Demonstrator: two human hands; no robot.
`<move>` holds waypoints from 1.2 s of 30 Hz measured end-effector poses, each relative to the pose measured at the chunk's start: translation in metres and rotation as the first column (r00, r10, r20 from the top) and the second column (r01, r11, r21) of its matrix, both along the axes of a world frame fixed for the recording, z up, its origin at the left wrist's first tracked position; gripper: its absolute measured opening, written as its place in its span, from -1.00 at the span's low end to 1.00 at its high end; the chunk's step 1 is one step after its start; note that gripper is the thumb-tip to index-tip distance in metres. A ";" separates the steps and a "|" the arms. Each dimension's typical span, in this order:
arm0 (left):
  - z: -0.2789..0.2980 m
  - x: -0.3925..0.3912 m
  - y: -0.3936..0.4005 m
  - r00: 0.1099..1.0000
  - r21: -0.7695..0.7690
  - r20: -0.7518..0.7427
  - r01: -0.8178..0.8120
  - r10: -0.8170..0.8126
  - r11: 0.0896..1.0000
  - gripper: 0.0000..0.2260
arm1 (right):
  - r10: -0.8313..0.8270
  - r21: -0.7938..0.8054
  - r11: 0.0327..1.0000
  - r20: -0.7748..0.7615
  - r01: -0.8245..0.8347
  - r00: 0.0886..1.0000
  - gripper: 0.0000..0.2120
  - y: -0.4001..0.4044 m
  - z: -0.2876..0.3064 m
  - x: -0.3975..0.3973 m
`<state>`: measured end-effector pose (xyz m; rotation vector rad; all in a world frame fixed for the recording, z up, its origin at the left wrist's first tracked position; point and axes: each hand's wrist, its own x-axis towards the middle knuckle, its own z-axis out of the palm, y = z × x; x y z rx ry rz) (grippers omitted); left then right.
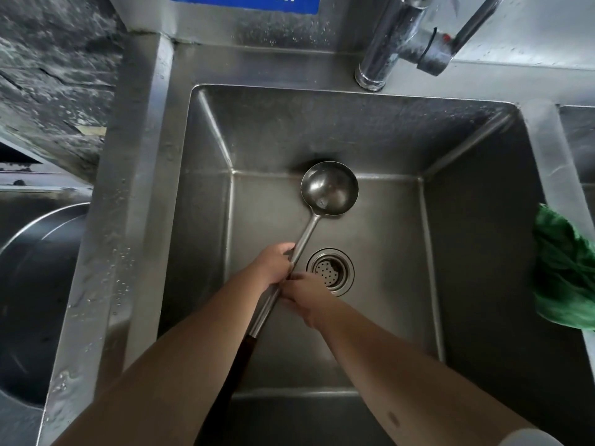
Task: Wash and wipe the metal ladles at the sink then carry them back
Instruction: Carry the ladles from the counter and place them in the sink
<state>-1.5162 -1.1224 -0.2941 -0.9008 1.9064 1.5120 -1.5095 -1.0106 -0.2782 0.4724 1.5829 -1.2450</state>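
- Here, one long-handled metal ladle (pixel 329 188) is held over the basin of the stainless sink (pixel 206 220), its bowl at the centre of the frame near the back wall and its dark handle end running toward the lower middle.
- The steel shaft is gripped by the left hand (pixel 273 263), fingers curled round it just left of the drain strainer (pixel 330 271).
- The shaft is also met by the right hand (pixel 307 292) directly below the left; its fingers appear to be closed on or rubbing the metal, though the exact hold cannot be told.
- No running water is seen from the tap (pixel 396 37) at the upper right, and droplets are visible on the sink rim.
- A green cloth (pixel 563 272) is draped on the divider at the right edge, untouched.
- A large steel pot (pixel 38 252) is partly seen at the left edge.
- Washing is judged to be under way or just finished for this ladle; wiping, presumably with the cloth, and carrying back are taken as not yet done. Other ladles are not in view.
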 end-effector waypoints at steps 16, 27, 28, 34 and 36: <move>0.093 0.017 0.019 0.918 -0.262 0.080 0.395 -0.388 0.880 -0.42 | 0.415 0.272 0.899 -0.281 -0.343 0.866 -0.51 0.031 0.077 -0.008; 0.256 0.085 0.025 0.760 -0.639 0.031 0.514 -0.649 0.572 -0.49 | 0.909 0.790 0.412 -0.318 -0.454 0.271 -0.16 0.097 0.242 0.006; 0.268 0.091 0.027 0.749 -0.668 0.035 0.510 -0.662 0.542 -0.46 | 0.917 0.808 0.394 -0.316 -0.438 0.242 -0.16 0.102 0.254 0.009; 0.333 0.128 0.045 0.702 -0.765 0.094 0.505 -0.706 0.400 -0.34 | 0.944 0.863 0.329 -0.290 -0.384 0.156 -0.18 0.134 0.313 0.032; 0.347 0.143 0.052 0.725 -0.780 0.090 0.477 -0.683 0.404 -0.32 | 0.945 0.864 0.328 -0.295 -0.381 0.145 -0.21 0.145 0.326 0.040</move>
